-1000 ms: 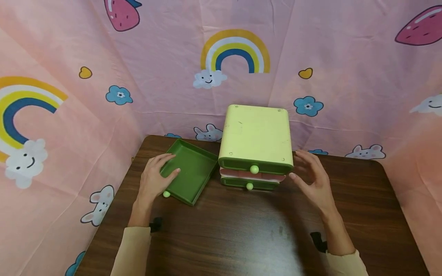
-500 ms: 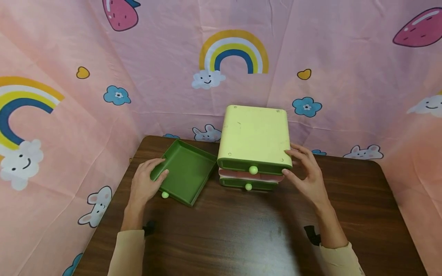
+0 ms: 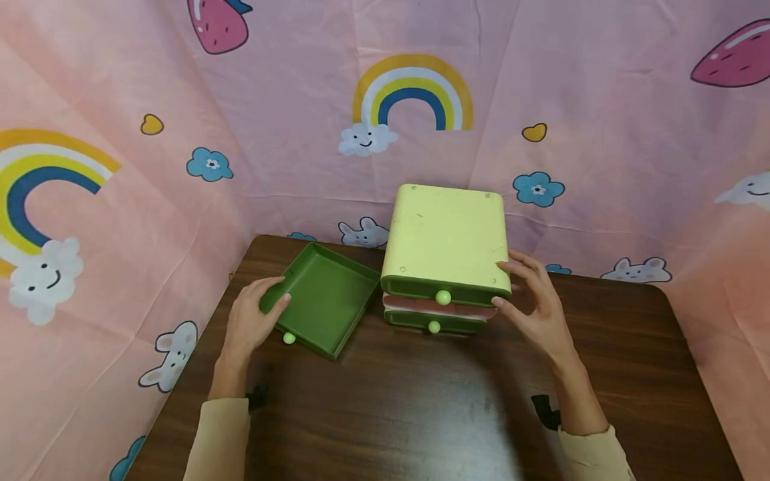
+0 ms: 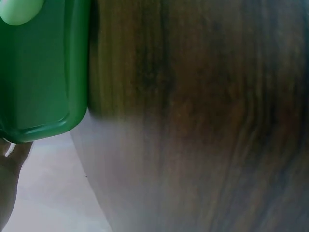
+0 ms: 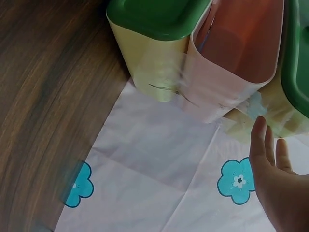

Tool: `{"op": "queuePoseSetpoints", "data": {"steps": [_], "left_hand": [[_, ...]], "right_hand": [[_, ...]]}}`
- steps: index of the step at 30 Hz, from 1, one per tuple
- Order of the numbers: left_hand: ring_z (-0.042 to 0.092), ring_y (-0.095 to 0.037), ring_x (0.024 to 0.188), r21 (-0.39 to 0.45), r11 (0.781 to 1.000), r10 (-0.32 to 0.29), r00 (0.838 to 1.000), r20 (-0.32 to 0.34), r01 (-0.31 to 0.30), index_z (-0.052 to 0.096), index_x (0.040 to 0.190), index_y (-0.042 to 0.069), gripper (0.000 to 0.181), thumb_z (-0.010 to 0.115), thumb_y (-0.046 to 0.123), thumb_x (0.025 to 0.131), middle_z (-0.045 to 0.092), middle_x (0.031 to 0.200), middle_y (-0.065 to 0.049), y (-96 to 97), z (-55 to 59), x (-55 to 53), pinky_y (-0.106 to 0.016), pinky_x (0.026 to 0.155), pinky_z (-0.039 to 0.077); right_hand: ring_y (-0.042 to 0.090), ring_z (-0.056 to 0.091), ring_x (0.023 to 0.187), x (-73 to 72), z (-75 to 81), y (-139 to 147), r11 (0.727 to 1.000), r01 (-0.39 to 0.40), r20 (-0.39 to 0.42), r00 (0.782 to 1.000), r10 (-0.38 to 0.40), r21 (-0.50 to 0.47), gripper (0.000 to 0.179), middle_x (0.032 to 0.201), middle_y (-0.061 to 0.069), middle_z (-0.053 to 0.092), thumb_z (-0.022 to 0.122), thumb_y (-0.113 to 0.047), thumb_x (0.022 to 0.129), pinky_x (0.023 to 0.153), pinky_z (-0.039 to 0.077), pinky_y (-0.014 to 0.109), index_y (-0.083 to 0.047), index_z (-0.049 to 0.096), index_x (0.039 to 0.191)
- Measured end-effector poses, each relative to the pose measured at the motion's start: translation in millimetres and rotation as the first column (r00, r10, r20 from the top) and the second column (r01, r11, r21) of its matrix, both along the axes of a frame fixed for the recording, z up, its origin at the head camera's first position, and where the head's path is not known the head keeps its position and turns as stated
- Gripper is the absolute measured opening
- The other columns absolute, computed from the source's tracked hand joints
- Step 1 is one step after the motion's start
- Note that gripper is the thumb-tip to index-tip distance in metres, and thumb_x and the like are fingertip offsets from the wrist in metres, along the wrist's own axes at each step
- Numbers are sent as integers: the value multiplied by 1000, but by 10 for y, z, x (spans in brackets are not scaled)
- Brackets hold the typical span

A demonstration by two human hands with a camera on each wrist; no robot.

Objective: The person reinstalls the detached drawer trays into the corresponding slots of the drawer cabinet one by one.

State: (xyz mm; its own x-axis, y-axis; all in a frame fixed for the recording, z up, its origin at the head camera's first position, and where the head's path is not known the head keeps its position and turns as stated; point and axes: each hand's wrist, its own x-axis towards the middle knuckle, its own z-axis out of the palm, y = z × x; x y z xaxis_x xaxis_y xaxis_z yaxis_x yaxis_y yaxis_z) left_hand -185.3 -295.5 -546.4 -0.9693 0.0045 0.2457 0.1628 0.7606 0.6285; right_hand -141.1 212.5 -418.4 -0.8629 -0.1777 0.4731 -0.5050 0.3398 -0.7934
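Observation:
A green drawer (image 3: 327,300) with a light green round knob (image 3: 289,339) lies out on the table, left of a small stacked drawer cabinet (image 3: 448,234). The cabinet has a pale yellow top, green drawers in its top and bottom tiers, and a pink middle tier that gapes without a drawer in the right wrist view. My left hand (image 3: 249,321) is at the loose drawer's left rim, thumb and fingers spread; whether it grips the rim is hard to tell. With straight fingers, my right hand (image 3: 538,310) touches the cabinet's front right corner and side.
The dark wooden table (image 3: 409,414) has rounded far corners. Behind it and at both sides hangs a pink printed cloth (image 3: 289,87). The cabinet stands close to the back cloth, and a black strap (image 3: 545,412) hangs at my right wrist.
My right hand has moved left from beside the cabinet to touch its corner. The left hand has shifted slightly left along the loose drawer. Drawer and cabinet stay in place.

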Motion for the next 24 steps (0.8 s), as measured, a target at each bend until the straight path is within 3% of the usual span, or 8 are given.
{"op": "queuePoseSetpoints", "data": {"steps": [11,24], "left_hand": [[45,-43,131,62,998,-16,1000,7,16,62,135,11,47,65,39,97,52,142,-14,-49,-147,-23,-66,99,36],[43,-43,133,69,998,-10,999,49,6,63,135,13,49,64,42,97,49,145,-12,-100,-209,-63,-67,101,34]], "right_hand": [[13,41,132,6,-3,10,1000,-3,34,999,2,21,55,149,28,35,70,15,82,95,44,26,6,55,134],[15,38,134,-8,-1,24,1000,-27,45,999,26,9,54,150,28,34,69,15,83,96,44,26,6,54,135]]}}
